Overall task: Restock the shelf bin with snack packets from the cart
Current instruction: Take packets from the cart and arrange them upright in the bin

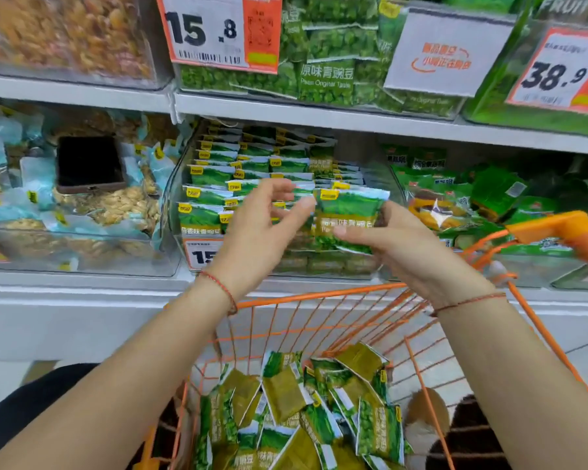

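Note:
A clear shelf bin (175,184) on the middle shelf holds rows of upright green pea snack packets (214,178). My right hand (401,242) grips a small stack of green packets (348,215) in front of the bin. To their left, my left hand (258,228) hovers with its fingers loosely curled, fingertips near the stack's left edge and holding nothing. Below, the orange wire cart (319,295) carries several loose green packets (302,412).
A bin of nut packets with a dark box (89,164) stands to the left. Another bin of green packets (489,201) stands to the right. The cart handle (557,228) juts in at the right. Price tags (218,28) hang from the upper shelf.

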